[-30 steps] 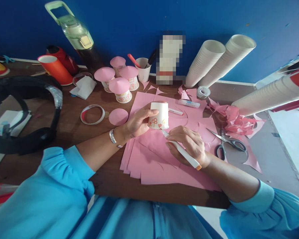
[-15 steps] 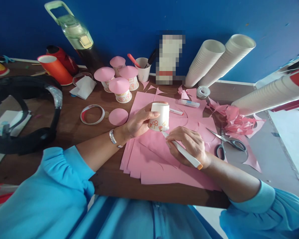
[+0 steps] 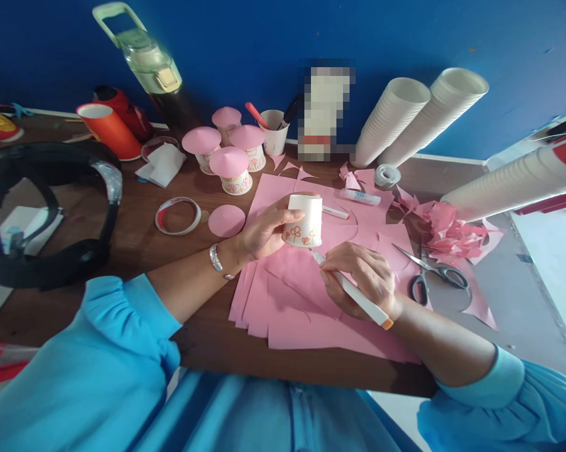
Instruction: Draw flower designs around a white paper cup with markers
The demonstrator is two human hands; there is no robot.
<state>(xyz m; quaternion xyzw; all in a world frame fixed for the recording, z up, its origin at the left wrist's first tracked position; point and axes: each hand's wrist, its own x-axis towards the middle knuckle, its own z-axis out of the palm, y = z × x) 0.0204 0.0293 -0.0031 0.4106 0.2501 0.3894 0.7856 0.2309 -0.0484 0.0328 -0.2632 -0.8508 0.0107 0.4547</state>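
Observation:
My left hand is closed around a white paper cup, thumb across its side. Orange and red flowers are drawn along the cup's wide rim, which faces down. A white marker with an orange end is gripped in my right hand, its tip just below the cup's rim. Whether the tip touches the cup I cannot tell. Pink paper sheets lie stacked beneath both hands. A capped white marker rests on them behind the cup, with a glue stick farther back.
Several decorated cups with pink cone roofs stand behind. A pink disc and tape roll lie left. Scissors and paper scraps are right. Cup stacks, a bottle and a black headband frame surround the workspace.
The marker's tip has drawn slightly away from the cup's rim as my right hand shifted right and down. My left hand keeps its hold on the cup. The whole view shifted slightly.

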